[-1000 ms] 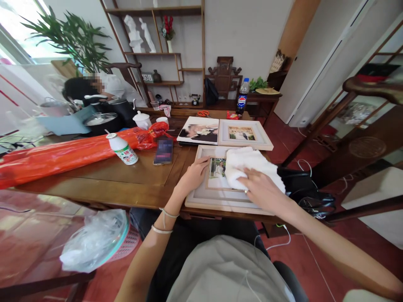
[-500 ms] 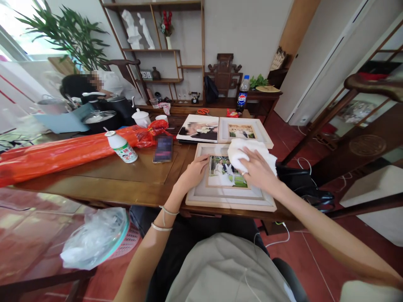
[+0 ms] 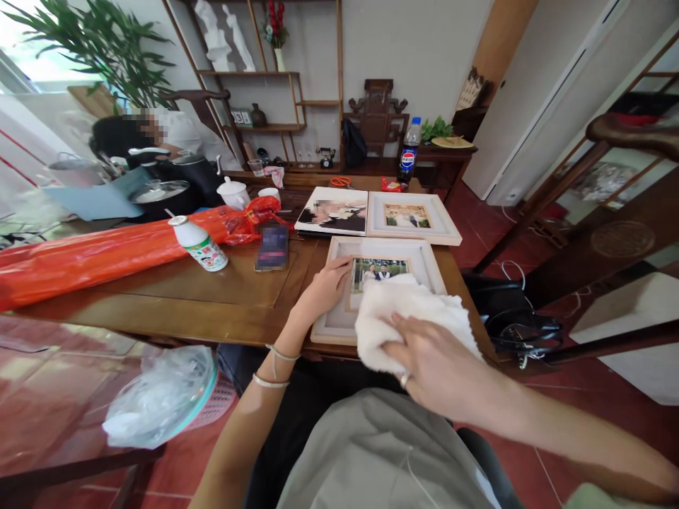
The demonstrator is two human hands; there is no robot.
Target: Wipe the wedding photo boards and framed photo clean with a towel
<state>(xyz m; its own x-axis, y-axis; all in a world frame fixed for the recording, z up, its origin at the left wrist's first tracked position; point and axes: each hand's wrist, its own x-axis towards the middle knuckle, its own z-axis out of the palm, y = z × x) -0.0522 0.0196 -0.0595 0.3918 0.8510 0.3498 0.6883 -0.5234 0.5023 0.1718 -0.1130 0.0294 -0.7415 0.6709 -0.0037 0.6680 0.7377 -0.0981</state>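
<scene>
A picture frame (image 3: 339, 311) with a pale wooden border and a photo of a couple lies at the table's near edge. My left hand (image 3: 329, 284) rests on its left side, fingers stretched out flat. In my right hand (image 3: 429, 357) is a white cloth (image 3: 392, 311), gripped between thumb and fingers. The cloth covers the lower right part of the frame and hangs past its near edge. Behind lie a second framed photo (image 3: 407, 215) and, to its left, a white-edged photo print or album (image 3: 333, 211).
On the wooden table (image 3: 249, 300) are a phone (image 3: 272, 247), a white bottle (image 3: 199, 244), a long red plastic-wrapped bundle (image 3: 117, 254), orange scissors (image 3: 340, 182) and a cola bottle (image 3: 408, 152). A bagged basket (image 3: 164, 403) stands on the floor at left. Someone sits at the far left.
My right hand has drawn the cloth toward me, from the frame's upper right down over its near right part. My left hand has stayed at the frame's left side.
</scene>
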